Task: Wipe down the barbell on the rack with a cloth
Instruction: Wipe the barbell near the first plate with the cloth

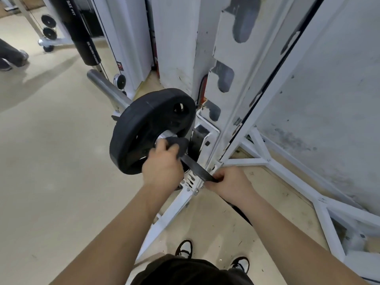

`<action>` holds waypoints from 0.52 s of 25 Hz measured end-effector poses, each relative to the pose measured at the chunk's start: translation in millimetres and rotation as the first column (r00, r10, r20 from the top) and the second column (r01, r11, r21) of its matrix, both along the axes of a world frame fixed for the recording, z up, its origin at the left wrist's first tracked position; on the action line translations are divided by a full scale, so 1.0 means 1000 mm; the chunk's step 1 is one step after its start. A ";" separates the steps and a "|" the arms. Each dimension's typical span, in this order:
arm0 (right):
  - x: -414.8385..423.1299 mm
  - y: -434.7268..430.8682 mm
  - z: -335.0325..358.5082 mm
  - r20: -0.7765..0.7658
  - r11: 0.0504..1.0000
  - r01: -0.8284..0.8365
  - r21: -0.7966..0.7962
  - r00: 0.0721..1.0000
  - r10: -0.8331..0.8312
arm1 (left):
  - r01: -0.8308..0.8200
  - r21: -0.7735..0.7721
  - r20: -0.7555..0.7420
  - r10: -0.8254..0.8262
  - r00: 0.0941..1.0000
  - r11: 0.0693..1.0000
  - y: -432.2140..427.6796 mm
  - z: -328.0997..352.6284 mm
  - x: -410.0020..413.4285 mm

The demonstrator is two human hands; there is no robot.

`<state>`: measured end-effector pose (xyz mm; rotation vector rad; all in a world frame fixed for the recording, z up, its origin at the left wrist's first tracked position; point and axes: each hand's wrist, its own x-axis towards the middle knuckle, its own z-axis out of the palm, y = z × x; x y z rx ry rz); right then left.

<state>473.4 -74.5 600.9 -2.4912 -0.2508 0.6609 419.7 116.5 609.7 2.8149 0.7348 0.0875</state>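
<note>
The barbell rests on the white rack [218,128], with its silver sleeve end [107,87] pointing up left and a black weight plate [148,122] on it. A dark cloth [178,146] is wrapped over the bar just inside the plate. My left hand [162,165] grips the cloth's upper part against the bar. The cloth's other end stretches down right as a taut strip [197,169] into my right hand [228,182], which pinches it next to the rack upright. The bar under the cloth is hidden.
White rack legs and braces [287,177] spread over the beige floor to the right, by a scuffed white wall. A black punching bag [76,31] hangs at the upper left, near a wheeled stand with small plates [48,27]. Another person's legs [10,56] are at the far left. My shoes [185,248] are below.
</note>
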 end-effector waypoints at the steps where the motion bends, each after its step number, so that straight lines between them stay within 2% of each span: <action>1: -0.001 0.004 -0.002 0.038 0.998 -0.017 -0.061 0.999 0.019 | 0.049 0.054 -0.068 -0.045 0.997 0.997 -0.006 -0.004 0.006; 5: -0.003 0.008 -0.001 0.106 0.986 -0.029 -0.165 0.993 0.047 | 0.247 0.141 -0.184 -0.220 0.958 0.959 -0.020 0.000 -0.001; 7: -0.002 0.008 0.000 0.087 0.987 -0.015 -0.161 0.996 0.029 | 0.330 0.134 -0.166 -0.307 0.937 0.934 -0.005 -0.001 -0.001; 9: -0.001 0.010 0.000 0.074 0.988 0.004 -0.153 0.997 0.007 | 0.292 0.080 -0.123 -0.282 0.952 0.953 0.022 0.000 0.015; 11: 0.001 0.010 0.001 0.066 0.987 0.026 -0.160 0.998 -0.016 | 0.217 0.103 -0.127 -0.203 0.971 0.971 0.023 0.009 0.024; 13: 0.002 0.010 0.001 0.056 0.986 0.035 -0.160 0.998 -0.026 | 0.304 0.172 -0.199 -0.269 0.942 0.937 -0.002 0.010 0.016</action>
